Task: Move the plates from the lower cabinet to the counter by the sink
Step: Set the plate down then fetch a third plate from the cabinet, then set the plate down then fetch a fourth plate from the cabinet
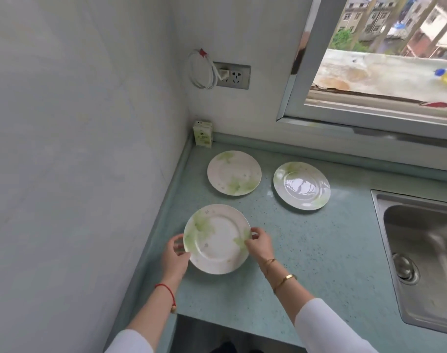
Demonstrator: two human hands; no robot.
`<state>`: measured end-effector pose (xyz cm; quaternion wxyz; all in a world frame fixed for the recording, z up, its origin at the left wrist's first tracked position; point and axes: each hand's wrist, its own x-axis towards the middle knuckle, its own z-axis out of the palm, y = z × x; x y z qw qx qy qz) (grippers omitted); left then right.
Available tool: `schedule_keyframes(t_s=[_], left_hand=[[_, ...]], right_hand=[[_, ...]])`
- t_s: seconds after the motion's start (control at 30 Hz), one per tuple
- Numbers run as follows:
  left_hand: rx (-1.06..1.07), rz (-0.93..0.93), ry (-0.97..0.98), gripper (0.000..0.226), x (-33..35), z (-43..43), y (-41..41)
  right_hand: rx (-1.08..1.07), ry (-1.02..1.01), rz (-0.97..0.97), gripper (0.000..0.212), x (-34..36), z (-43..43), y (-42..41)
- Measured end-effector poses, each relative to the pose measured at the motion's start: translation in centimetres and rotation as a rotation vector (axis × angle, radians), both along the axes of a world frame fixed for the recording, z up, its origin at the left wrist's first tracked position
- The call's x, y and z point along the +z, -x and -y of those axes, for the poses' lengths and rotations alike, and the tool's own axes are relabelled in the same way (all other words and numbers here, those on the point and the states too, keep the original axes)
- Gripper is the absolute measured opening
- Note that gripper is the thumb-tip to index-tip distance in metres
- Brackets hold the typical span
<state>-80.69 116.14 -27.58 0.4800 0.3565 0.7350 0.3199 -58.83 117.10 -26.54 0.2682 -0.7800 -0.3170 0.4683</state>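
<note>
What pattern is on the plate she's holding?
White plate with pale green leaf prints and tiny flowers around the rim, clearest in the head view.

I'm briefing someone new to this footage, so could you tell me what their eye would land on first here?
Three green-leaf plates on the pale blue counter: two lie at the back, the left one and the right one. The near plate is gripped at its rim by the left hand and right hand. A steel sink sits at right, below a window.
</note>
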Motion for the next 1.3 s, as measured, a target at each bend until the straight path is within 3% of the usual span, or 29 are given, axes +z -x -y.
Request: schedule_keyframes(t_s=[0.43, 0.77, 0.9, 1.03, 1.3], left_hand=[[-0.007, -0.029, 0.084, 0.051, -1.6, -1.9, 0.6], [-0.036, -0.047, 0.094, 0.057, -0.6, -1.6, 0.6], [0.055, -0.051, -0.004, 0.050, 1.1, 0.0, 0.7], [0.148, -0.007, -0.137, 0.037, 3.6, 3.2, 0.5], [0.431, 0.011, -0.430, 0.033, 8.9, 15.2, -2.4]], right_hand=[[0.105, 0.060, 0.041, 0.053, -1.4, -1.8, 0.6], [0.062, 0.006, 0.040, 0.052, -0.8, -1.6, 0.2], [0.001, -0.135, 0.042, 0.037, 0.4, -0.8, -0.8], [0.021, -0.243, -0.078, 0.026, 2.4, 0.8, -1.6], [0.354, -0.417, -0.327, 0.017, 7.5, 7.4, -1.7]])
